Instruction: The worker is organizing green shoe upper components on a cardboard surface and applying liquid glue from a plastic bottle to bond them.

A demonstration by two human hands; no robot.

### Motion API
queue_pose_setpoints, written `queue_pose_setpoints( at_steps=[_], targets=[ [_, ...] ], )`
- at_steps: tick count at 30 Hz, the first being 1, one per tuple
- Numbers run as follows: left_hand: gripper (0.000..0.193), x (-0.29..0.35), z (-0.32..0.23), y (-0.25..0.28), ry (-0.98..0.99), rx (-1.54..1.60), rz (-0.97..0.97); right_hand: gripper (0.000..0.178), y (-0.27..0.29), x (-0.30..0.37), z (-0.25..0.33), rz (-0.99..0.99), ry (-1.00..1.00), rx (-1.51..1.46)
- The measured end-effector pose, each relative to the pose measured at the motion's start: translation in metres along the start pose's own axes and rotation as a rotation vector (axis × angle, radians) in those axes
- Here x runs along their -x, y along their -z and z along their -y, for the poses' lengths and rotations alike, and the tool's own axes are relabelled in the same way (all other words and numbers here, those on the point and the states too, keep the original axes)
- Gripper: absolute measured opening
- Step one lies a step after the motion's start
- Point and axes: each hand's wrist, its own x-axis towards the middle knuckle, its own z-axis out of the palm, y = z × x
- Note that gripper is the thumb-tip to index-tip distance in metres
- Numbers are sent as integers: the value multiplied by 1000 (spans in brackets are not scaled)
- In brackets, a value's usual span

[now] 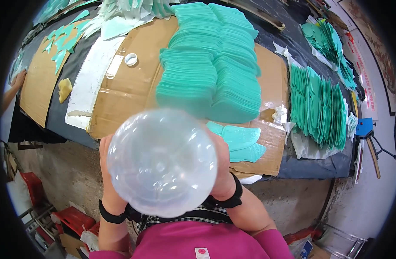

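Note:
A translucent whitish plastic bottle (161,162), its round base facing up at me, fills the space between my hands. My left hand (106,151) is against its left side and my right hand (221,157) against its right. Most of the fingers are hidden behind the bottle, as are its neck and mouth. Just beyond my right hand, a few glossy teal insole-shaped pieces (239,140) lie fanned on brown cardboard (135,84). Farther away, tall rows of stacked teal pieces (213,64) stand on the same cardboard. A white ring-like cap (130,59) rests left of them.
More teal stacks (316,108) stand at the right on the dark-covered table (314,168). A yellowish lump (65,90) lies near a white board (92,80) at left. Another person's hand (19,79) touches the far-left cardboard (42,82). Red stools (72,218) stand below.

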Motion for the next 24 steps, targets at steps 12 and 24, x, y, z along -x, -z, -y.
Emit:
queue_pose_setpoints(
  at_steps=[12,24],
  targets=[
    [25,24,8,18,111,-114,62,61,46,60,13,-253,-520,-531],
    [21,25,7,3,201,-9,153,50,142,39,11,-657,-181,231]
  ],
)
